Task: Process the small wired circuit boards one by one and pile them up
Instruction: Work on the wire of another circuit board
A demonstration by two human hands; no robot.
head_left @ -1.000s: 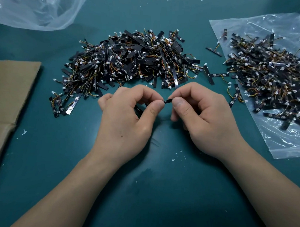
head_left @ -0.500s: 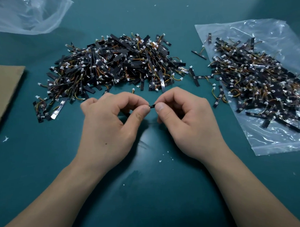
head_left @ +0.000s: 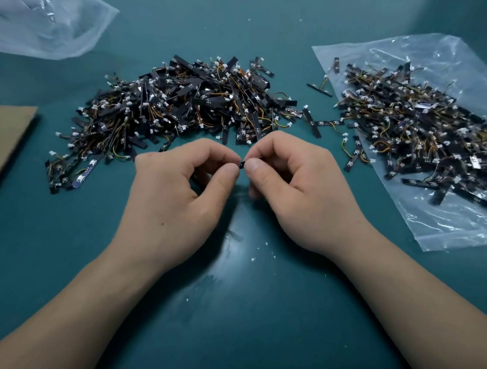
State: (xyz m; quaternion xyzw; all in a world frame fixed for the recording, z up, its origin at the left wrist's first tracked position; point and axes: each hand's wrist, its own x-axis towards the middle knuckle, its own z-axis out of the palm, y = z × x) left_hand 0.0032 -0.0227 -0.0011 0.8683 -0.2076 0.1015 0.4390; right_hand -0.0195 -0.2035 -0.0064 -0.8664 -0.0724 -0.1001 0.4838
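A small black circuit board [head_left: 241, 165] is pinched between thumb and fingers of both hands; only a short black bit shows between the thumbs, the rest is hidden in the fingers. My left hand [head_left: 178, 187] and my right hand [head_left: 294, 186] meet over the green table, fingers curled. Just beyond them lies a large pile of black boards with white plugs and orange wires [head_left: 178, 107]. A second pile of boards [head_left: 412, 129] lies on a clear plastic bag [head_left: 456, 227] at the right.
A few loose boards [head_left: 313, 123] lie between the two piles. An empty clear bag [head_left: 49, 20] sits at the far left corner, a brown cardboard sheet [head_left: 6, 132] at the left edge. White crumbs dot the green table [head_left: 232, 308].
The view has shifted, so piles sit lower and further left in frame. Both hands stay together on the board, and less of it shows between the thumbs.
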